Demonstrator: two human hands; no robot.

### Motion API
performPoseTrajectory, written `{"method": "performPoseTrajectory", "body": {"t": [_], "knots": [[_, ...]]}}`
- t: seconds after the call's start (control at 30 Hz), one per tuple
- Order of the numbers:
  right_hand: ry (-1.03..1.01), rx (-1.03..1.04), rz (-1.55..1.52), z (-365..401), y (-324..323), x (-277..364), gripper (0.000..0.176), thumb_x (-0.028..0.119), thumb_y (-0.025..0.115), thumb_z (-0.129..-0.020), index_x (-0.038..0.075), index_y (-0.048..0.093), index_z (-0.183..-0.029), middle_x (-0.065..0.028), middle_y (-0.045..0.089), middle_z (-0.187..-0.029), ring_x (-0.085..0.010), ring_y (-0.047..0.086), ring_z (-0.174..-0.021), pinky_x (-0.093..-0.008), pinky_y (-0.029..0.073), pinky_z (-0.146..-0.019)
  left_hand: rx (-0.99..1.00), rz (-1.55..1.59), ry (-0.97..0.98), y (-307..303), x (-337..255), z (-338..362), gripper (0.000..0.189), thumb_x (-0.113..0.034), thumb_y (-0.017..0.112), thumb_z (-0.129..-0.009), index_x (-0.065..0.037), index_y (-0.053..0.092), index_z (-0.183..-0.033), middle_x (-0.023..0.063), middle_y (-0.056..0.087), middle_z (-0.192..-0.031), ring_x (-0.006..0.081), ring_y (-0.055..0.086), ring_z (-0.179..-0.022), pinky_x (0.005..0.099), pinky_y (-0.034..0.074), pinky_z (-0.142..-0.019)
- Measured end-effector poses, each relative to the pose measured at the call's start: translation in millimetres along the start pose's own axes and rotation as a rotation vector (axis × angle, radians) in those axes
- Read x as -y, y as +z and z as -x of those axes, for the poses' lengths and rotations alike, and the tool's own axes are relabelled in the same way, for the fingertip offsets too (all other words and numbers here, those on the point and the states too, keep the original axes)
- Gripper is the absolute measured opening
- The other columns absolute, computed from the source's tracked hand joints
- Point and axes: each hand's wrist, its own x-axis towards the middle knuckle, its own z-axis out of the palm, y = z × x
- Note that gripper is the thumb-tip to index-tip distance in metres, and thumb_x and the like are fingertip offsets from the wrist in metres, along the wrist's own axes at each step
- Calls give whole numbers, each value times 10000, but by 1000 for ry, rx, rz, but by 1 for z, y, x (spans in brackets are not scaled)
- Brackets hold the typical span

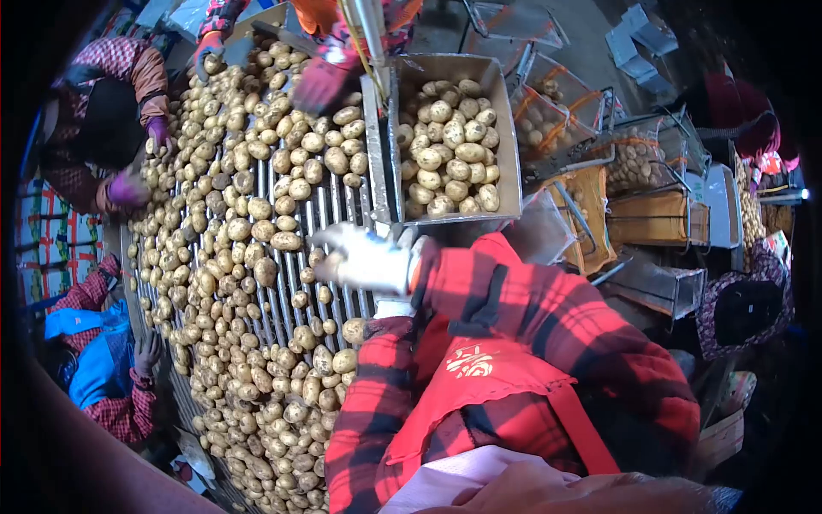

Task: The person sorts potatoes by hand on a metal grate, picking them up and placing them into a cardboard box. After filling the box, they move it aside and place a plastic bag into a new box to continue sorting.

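Note:
My right hand [366, 259], in a white glove and smeared by motion, reaches left over the metal roller bars [287, 321] of a sorting table. Its fingertips are beside a few potatoes [265, 272]; whether one is in its grip I cannot make out. Under my right wrist only the white glove cuff of my left hand [396, 308] shows. The fingers of that hand are hidden. Many potatoes, some with soil on them, cover the rollers. Just beyond my hands stands a cardboard box [511, 193] heaped with potatoes.
Across the rollers, co-workers' gloved hands [318, 84] [128, 188] [147, 353] are among or near the potatoes. A metal post [374, 38] rises by the box. To the right stand wire-framed crates [646, 218], some holding potatoes, and another person [745, 304].

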Motion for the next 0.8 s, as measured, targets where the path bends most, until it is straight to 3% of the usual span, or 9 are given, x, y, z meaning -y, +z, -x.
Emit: {"method": "performPoseTrajectory", "body": {"t": [0.07, 0.13, 0.23, 0.33, 0.47, 0.57, 0.67, 0.73, 0.8], "knots": [[-312, -155, 12, 20, 17, -6, 425, 308, 638, -924, 71, 656, -1277, -180, 608, -1292, -358, 581, -1237, -447, 467, -1061, 17, -201, 100, -17, -21, -4, 432, -175, 714, -812, -103, 686, -1237, 155, 586, -1356, 359, 500, -1344, 519, 383, -1135], [-262, -204, -76, 49, 4, -13, 363, 152, 690, -862, 80, 667, -1217, -163, 612, -1334, -375, 582, -1247, -449, 467, -1067, 5, -281, 196, -36, -42, -14, 443, -146, 716, -801, -104, 680, -1240, 148, 584, -1361, 365, 500, -1343, 510, 399, -1120], [-268, -472, 60, 98, -20, -74, 303, 74, 674, -844, 60, 692, -1146, -173, 668, -1208, -358, 630, -1177, -436, 510, -1011, -52, -346, 317, -46, -63, -21, 463, -104, 719, -784, -106, 671, -1244, 138, 581, -1367, 375, 501, -1340, 497, 423, -1099], [9, -543, 36, 170, -56, -117, 281, 58, 635, -863, 32, 692, -1137, -175, 680, -1165, -363, 638, -1130, -433, 502, -1008, -132, -370, 357, -45, -73, -25, 405, -135, 740, -770, -123, 701, -1173, 100, 625, -1325, 366, 522, -1322, 506, 460, -1003], [471, -489, -119, 271, -73, -168, 265, 59, 616, -905, 9, 694, -1153, -145, 709, -1102, -289, 666, -1048, -365, 513, -960, -170, -405, 358, -46, -85, -24, 309, -136, 721, -818, -110, 723, -1126, 105, 651, -1274, 367, 530, -1300, 512, 444, -1035], [662, -506, -376, 314, -95, -167, 270, 54, 629, -940, 11, 683, -1200, -103, 716, -1128, -208, 654, -1055, -326, 508, -949, -226, -61, 111, -18, -116, -13, 265, -142, 711, -877, -84, 734, -1135, 127, 665, -1263, 359, 565, -1255, 492, 433, -1086], [715, -548, -484, 352, -112, -180, 283, 81, 632, -973, 15, 670, -1246, -73, 710, -1159, -152, 630, -1072, -298, 498, -946, -156, 1118, -602, 48, -113, -6, 469, -276, 639, -1003, -138, 543, -1440, 97, 548, -1457, 298, 555, -1262, 461, 451, -1059], [633, -612, -479, 381, -120, -193, 294, 75, 637, -972, 17, 667, -1258, -68, 710, -1154, -149, 633, -1042, -284, 501, -920, -209, 1243, -634, 86, -72, -20, 847, -699, 687, -848, -227, 450, -1510, 65, 497, -1478, 332, 440, -1352, 613, 409, -1057], [653, -619, -464, 407, -138, -190, 304, 77, 645, -970, 10, 664, -1265, -62, 713, -1142, -143, 636, -1027, -276, 501, -905, -257, 1557, -852, 101, -33, -55, 856, -765, 653, -826, -225, 480, -1467, 54, 510, -1456, 360, 407, -1376, 679, 367, -1071]]}}
